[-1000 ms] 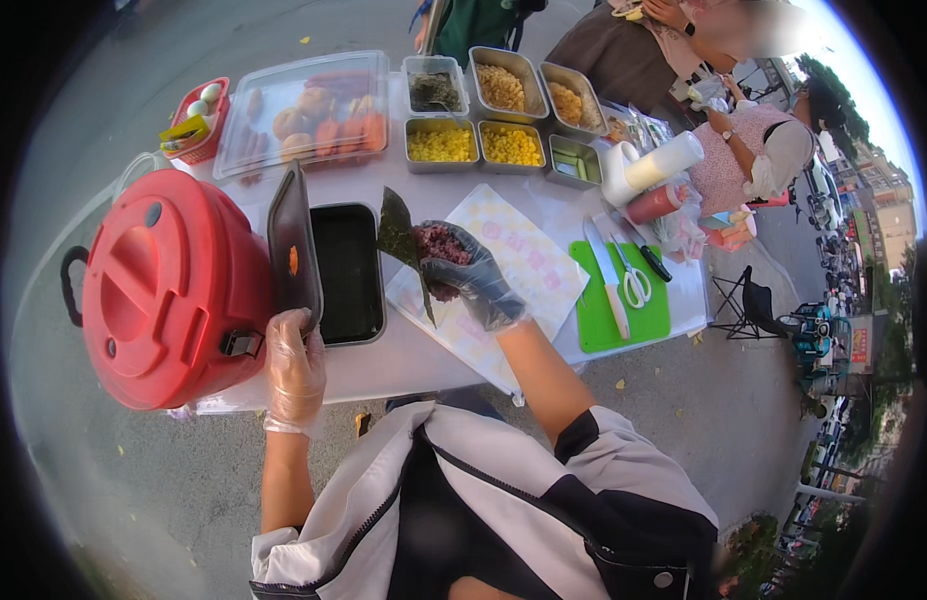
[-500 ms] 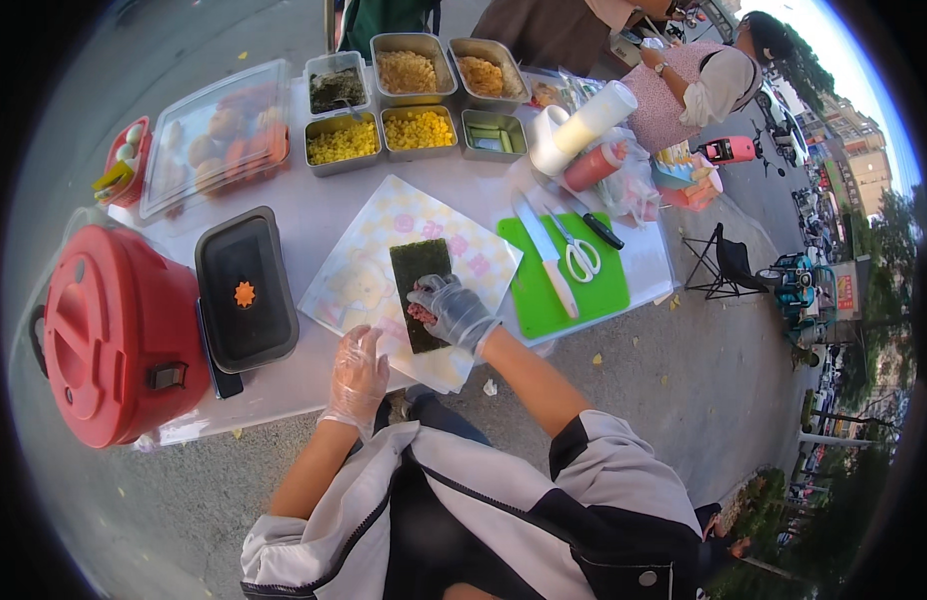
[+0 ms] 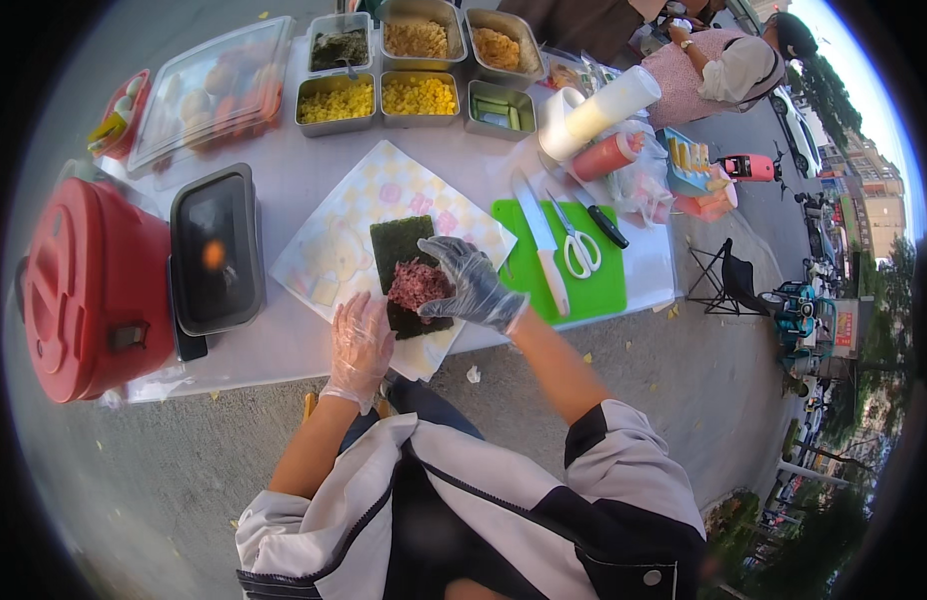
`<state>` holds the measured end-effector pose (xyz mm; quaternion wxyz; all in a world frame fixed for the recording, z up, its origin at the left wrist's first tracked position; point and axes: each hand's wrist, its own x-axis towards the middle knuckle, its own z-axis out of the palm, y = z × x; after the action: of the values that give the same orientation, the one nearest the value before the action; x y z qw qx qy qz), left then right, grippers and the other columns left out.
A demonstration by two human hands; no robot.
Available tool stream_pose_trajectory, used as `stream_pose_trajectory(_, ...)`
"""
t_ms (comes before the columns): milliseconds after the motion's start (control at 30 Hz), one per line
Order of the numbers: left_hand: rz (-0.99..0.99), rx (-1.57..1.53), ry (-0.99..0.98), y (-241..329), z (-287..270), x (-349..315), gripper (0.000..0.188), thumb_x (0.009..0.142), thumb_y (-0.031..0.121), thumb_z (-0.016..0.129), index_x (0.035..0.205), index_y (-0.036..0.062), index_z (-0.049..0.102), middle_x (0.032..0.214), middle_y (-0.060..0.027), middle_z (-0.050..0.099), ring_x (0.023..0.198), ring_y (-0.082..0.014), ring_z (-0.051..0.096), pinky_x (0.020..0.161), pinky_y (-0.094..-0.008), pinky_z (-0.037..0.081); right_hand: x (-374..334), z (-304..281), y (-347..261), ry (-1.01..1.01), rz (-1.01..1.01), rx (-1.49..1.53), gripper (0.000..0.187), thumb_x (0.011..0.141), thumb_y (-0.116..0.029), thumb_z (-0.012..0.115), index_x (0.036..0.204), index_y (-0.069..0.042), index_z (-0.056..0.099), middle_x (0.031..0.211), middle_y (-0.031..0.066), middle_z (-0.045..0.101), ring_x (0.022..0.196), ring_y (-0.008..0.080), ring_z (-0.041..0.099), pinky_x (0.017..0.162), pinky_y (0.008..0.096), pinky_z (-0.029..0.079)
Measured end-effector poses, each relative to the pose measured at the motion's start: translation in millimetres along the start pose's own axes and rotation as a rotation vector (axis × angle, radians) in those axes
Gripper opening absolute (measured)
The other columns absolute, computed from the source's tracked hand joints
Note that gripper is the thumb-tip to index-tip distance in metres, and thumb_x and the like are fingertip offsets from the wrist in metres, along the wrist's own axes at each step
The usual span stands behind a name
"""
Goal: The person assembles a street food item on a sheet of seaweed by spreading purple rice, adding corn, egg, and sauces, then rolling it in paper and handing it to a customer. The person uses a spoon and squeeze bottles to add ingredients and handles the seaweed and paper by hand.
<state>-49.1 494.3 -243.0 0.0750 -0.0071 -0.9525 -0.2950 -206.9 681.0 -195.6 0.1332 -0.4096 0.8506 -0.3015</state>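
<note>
Jacket sleeves, black and white, come in from the lower edge; both hands wear clear plastic gloves. Left hand (image 3: 361, 345) rests at the near edge of the checkered mat (image 3: 334, 240), just left of the seaweed sheet (image 3: 404, 250), fingers loosely together and pointing up the table, holding nothing. Right hand (image 3: 474, 285) reaches in from the right over the sheet, fingers curved and slightly spread, fingertips touching a mound of pinkish-purple rice (image 3: 417, 283) that sits on the near half of the dark sheet. Sheet lies flat on the mat, near the table's front edge, far half bare.

Right of the mat: green cutting board (image 3: 609, 285) with a long knife (image 3: 542, 240), white-handled scissors (image 3: 580, 245) and a black-handled knife (image 3: 599, 220) on it. Left of the mat: black rectangular container (image 3: 216, 250), open, and beside it a big red cooker (image 3: 89, 285) with its lid shut, at the table's left end.

Farther back: row of metal tubs (image 3: 419, 95) with yellow, green and brown fillings, a clear-lidded tray (image 3: 209, 90) of food at far left, a white roll (image 3: 599, 105) and a red bottle (image 3: 609, 157) lying at far right. Behind the table another person's arm in a pink top (image 3: 724, 65). All on a white table (image 3: 284, 180) outdoors on pavement.
</note>
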Motion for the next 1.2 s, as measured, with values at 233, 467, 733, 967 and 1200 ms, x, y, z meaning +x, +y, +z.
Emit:
stream_pose_trajectory(233, 0.129, 0.088, 0.011, 7, 16, -14, 0.051, 0.070, 0.013, 0.068, 0.120, 0.0112, 0.057, 0.135, -0.0177, 0.043, 0.127, -0.0355, 0.040, 0.108, -0.0508, 0.028, 1, 77, 9, 0.243, -0.267, -0.023, 0.051, 0.073, -0.030, 0.072, 0.120, -0.015, 0.058, 0.123, 0.0119, 0.053, 0.110, 0.0317, 0.051, 0.093, 0.0454, 0.039)
stream_pose_trajectory(467, 0.171, 0.074, 0.016, 19, 22, -9, 0.050, 0.071, 0.015, 0.066, 0.119, 0.0091, 0.057, 0.132, -0.0220, 0.044, 0.125, -0.0394, 0.039, 0.107, -0.0555, 0.027, -1, 78, -1, 0.118, -0.128, -0.314, 0.047, 0.066, -0.023, 0.070, 0.109, -0.007, 0.061, 0.116, 0.0146, 0.053, 0.100, 0.0337, 0.051, 0.087, 0.0472, 0.041)
stream_pose_trajectory(733, 0.329, 0.103, 0.070, 8, 21, -4, 0.043, 0.080, 0.012, 0.056, 0.123, 0.0118, 0.052, 0.125, -0.0098, 0.051, 0.119, -0.0284, 0.048, 0.100, -0.0517, 0.036, 9, 40, 6, -0.051, -0.269, -0.172, 0.085, 0.071, -0.064, 0.062, 0.130, -0.005, 0.047, 0.123, 0.0239, 0.046, 0.112, 0.0402, 0.046, 0.092, 0.0503, 0.037)
stream_pose_trajectory(967, 0.304, 0.182, -0.141, 14, 12, -3, 0.036, 0.078, 0.013, 0.057, 0.113, 0.0083, 0.064, 0.120, -0.0075, 0.057, 0.118, -0.0255, 0.049, 0.104, -0.0455, 0.034, 20, 60, 11, -0.062, -0.504, -0.341, 0.037, 0.078, -0.038, 0.060, 0.106, -0.013, 0.060, 0.116, 0.0097, 0.053, 0.115, 0.0328, 0.047, 0.094, 0.0488, 0.038)
stream_pose_trajectory(1200, 0.283, 0.147, -0.148, 7, 6, -7, 0.046, 0.080, 0.013, 0.053, 0.127, 0.0092, 0.055, 0.128, -0.0032, 0.054, 0.123, -0.0199, 0.046, 0.106, -0.0415, 0.032, 45, 61, 4, -0.096, -0.345, -0.262, 0.041, 0.076, -0.031, 0.063, 0.112, -0.011, 0.062, 0.126, 0.0137, 0.052, 0.119, 0.0341, 0.046, 0.103, 0.0481, 0.035)
